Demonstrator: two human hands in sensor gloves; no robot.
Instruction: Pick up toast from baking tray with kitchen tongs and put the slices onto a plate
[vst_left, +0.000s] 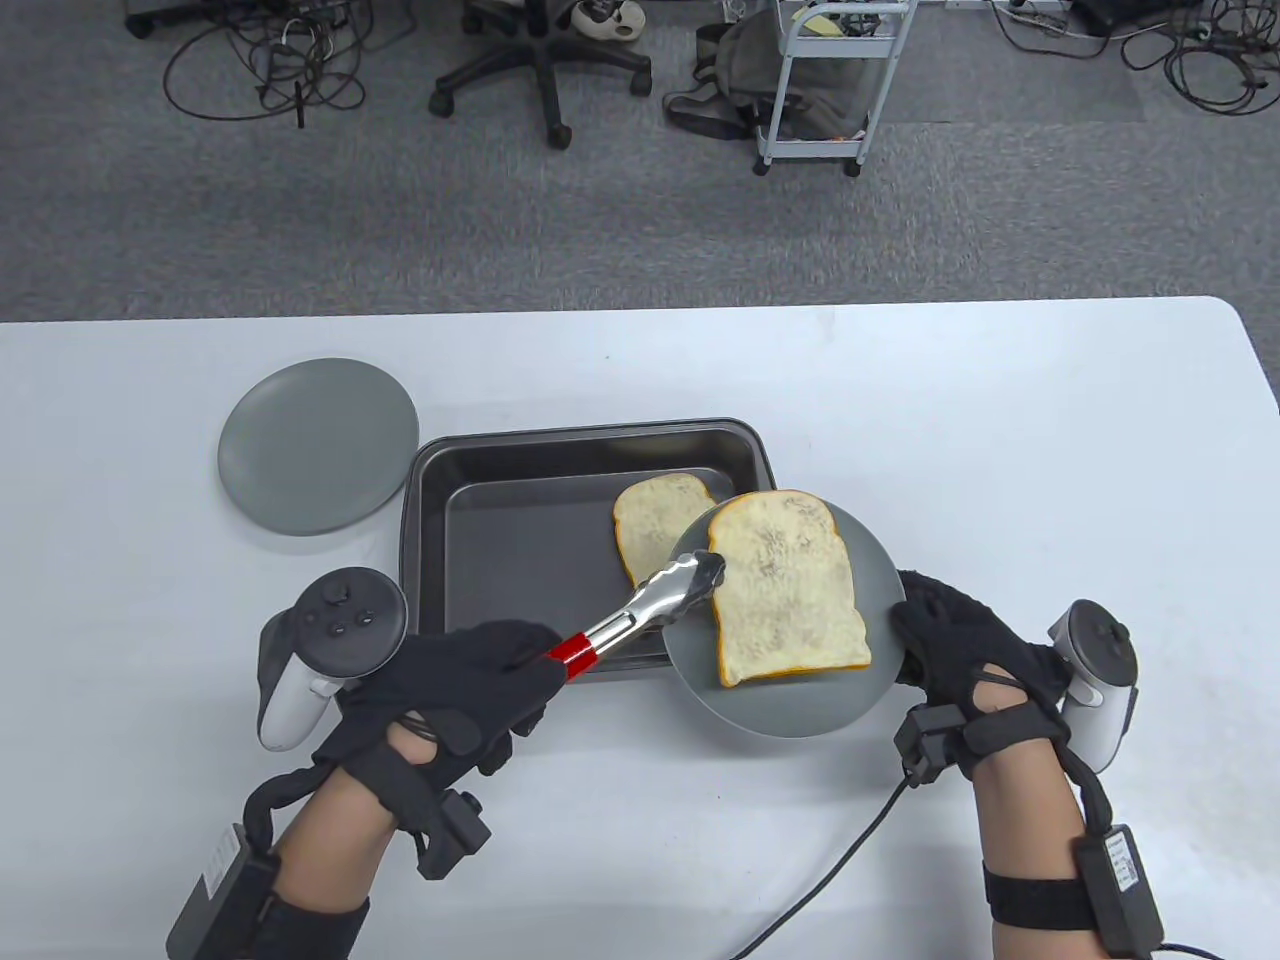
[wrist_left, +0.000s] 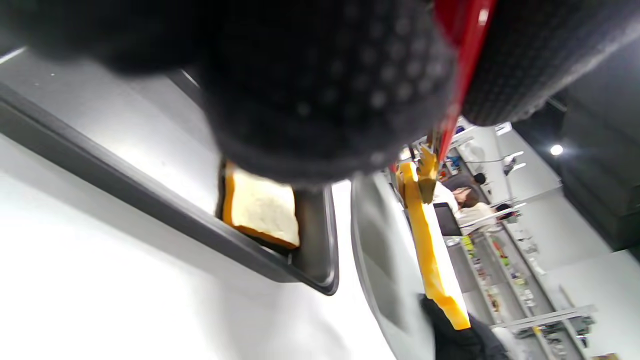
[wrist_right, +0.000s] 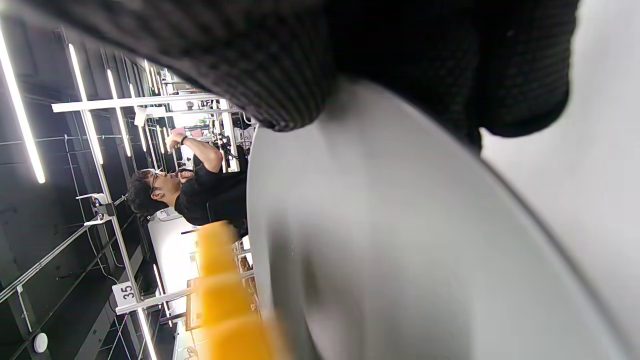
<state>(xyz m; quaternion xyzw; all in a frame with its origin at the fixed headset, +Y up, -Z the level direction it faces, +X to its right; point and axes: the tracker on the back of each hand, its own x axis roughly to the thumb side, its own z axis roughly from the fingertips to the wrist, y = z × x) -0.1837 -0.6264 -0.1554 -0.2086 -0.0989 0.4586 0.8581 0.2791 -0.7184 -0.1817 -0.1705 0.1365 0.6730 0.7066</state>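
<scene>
The left hand (vst_left: 450, 690) grips the red end of the tongs (vst_left: 640, 615), fingers curled round it. The tong tips pinch the left edge of a toast slice (vst_left: 790, 590) that is over a grey plate (vst_left: 770, 700). The right hand (vst_left: 965, 650) holds that plate by its right rim, over the near right corner of the baking tray (vst_left: 520, 530). A second toast slice (vst_left: 655, 520) lies in the tray. Another grey plate (vst_left: 318, 445) sits on the table (vst_left: 1000, 450), to the far left

The white table (vst_left: 1000, 450) carries a dark baking tray (vst_left: 430, 520) and a grey plate (vst_left: 318, 445).
</scene>
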